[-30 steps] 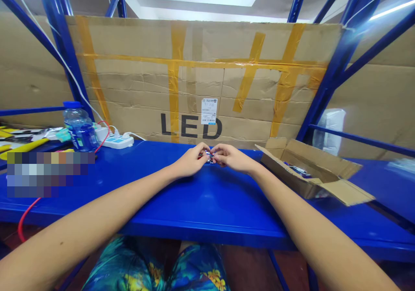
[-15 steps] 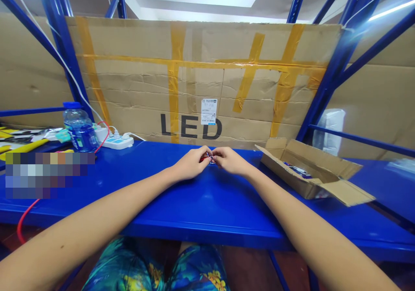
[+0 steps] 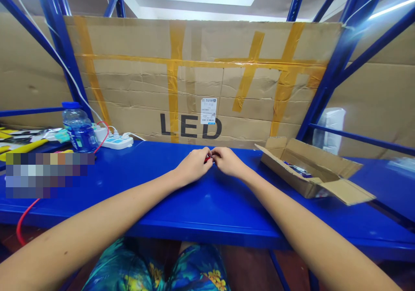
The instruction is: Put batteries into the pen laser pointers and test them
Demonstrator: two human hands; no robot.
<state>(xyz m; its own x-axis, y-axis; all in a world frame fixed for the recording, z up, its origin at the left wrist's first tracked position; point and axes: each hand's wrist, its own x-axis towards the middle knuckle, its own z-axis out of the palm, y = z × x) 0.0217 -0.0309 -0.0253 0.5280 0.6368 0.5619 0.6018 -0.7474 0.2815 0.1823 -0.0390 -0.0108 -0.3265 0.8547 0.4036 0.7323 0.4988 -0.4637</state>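
Observation:
My left hand point(image 3: 193, 164) and my right hand point(image 3: 228, 161) meet over the blue table point(image 3: 207, 213), fingertips almost touching. Between the fingers of my left hand shows a small red object point(image 3: 208, 158) with some shiny metal on it; most of it is hidden, so its kind cannot be made out. The thumb and fingers of my right hand are pinched together at its right end. Whether a separate piece sits in that pinch is too small to tell.
An open cardboard box point(image 3: 308, 170) with small metal and blue items stands on the right. At the left are a blue-capped bottle point(image 3: 78, 129), a white power strip point(image 3: 116, 141), a red cable point(image 3: 22, 222) and yellow-handled things point(image 3: 27, 147). A large cardboard sheet point(image 3: 139, 87) closes off the back.
My left hand has shifted slightly to the right and turned, so less of the red object's metal part shows. My right hand stays nearly in place.

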